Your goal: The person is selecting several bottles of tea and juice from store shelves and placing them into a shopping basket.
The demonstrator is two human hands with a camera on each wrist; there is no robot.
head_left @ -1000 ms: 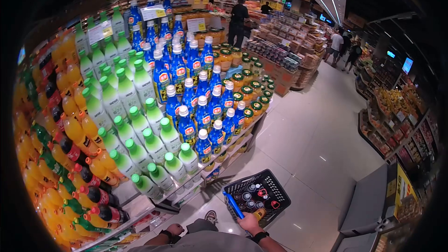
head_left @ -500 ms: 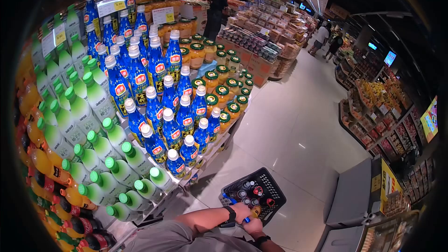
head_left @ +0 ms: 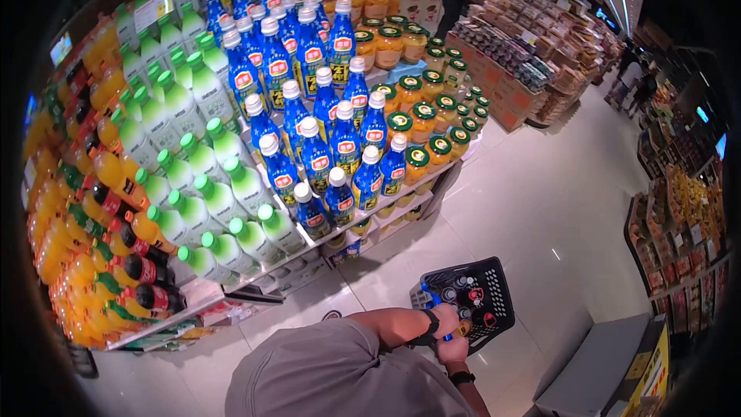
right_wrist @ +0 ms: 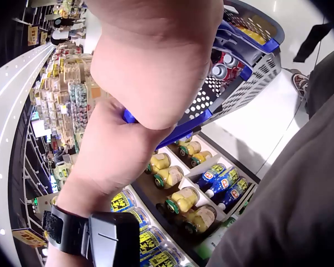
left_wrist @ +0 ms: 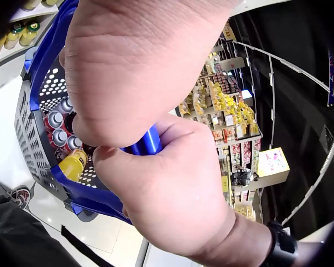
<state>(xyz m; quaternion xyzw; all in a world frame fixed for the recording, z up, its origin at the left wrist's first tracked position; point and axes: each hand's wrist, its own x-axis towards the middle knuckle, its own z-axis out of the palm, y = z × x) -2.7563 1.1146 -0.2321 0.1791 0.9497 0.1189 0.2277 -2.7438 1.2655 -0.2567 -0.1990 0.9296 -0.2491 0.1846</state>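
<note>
Both hands grip the blue handle (head_left: 434,298) of a dark basket (head_left: 505,293), close together. In the head view the left hand (head_left: 444,319) is above the right hand (head_left: 453,350). The left wrist view has the left hand (left_wrist: 136,72) large at the top and the right hand (left_wrist: 170,189) below, a piece of blue handle (left_wrist: 150,142) between them. The right wrist view shows the right hand (right_wrist: 153,72) over the left hand (right_wrist: 114,147). Dark-drink bottles with grey or red caps and a yellow bottle (left_wrist: 74,164) lie in the basket. Some fingers are hidden.
Left of the basket stands a display of blue bottles (head_left: 316,158), green-capped white bottles (head_left: 212,201) and yellow jars (head_left: 423,120). A grey cabinet (head_left: 594,359) is at lower right. Tiled floor (head_left: 532,208) runs between the display and shelves; people stand farther off.
A second ago the left hand was low beside the body, off the handle; it has moved right onto the handle beside the right hand. The head view has shifted, with the basket now farther right.
</note>
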